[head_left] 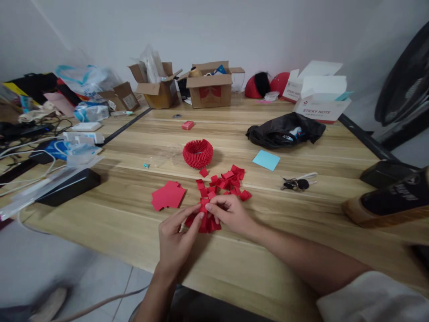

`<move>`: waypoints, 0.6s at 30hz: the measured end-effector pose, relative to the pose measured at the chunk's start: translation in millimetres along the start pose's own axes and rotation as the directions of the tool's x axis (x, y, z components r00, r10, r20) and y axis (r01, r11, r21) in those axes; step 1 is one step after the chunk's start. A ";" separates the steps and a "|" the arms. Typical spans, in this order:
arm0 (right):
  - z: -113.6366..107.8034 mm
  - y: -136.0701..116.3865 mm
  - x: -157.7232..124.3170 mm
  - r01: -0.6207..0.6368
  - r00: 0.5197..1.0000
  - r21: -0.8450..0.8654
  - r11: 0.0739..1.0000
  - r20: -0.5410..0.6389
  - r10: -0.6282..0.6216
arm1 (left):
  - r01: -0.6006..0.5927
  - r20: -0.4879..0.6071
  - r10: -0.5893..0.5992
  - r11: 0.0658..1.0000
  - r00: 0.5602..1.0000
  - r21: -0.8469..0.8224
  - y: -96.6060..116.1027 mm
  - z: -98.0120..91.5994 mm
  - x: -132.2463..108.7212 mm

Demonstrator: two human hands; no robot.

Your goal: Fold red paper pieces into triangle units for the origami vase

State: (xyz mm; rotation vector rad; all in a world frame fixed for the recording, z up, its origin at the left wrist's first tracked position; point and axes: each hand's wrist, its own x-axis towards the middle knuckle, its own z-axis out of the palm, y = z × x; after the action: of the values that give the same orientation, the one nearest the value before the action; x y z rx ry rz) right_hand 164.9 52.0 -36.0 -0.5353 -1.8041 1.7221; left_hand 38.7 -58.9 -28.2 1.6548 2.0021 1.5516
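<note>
- Your left hand (177, 229) and right hand (231, 213): both pinching one red paper piece (204, 205), lower centre.
- Red bowl (197, 154), centre: apparently assembled.
- Small red pieces (231, 178), centre: loose, unjoined.
- Flat red sheets (168, 195), left of centre: seemingly left to work.

Craft workroom suggested by table (134, 228), carton (209, 96) kept at twelve o'clock, paper (168, 195) laid at eight, box (321, 107) at two

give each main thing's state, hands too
small red paper piece, held
left hand, pinching piece
right hand, pinching piece
red paper pieces, scattered
red folded-paper bowl, upright
red paper sheets, stacked
light-blue paper sheet, flat
black plastic bag, open
central brown cardboard box, open
front white cardboard box, open
</note>
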 end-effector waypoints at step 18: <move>0.8 -1.4 -0.3 -0.006 1.000 -0.050 0.999 0.007 0.006 | 0.010 -0.006 -0.010 1.000 1.000 0.024 2.9 0.4 1.0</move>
State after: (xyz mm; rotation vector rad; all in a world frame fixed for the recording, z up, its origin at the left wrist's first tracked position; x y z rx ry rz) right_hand 164.8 51.1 -34.6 -0.5569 -1.8570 1.6884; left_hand 40.5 -58.3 -25.8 1.6481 2.0366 1.5370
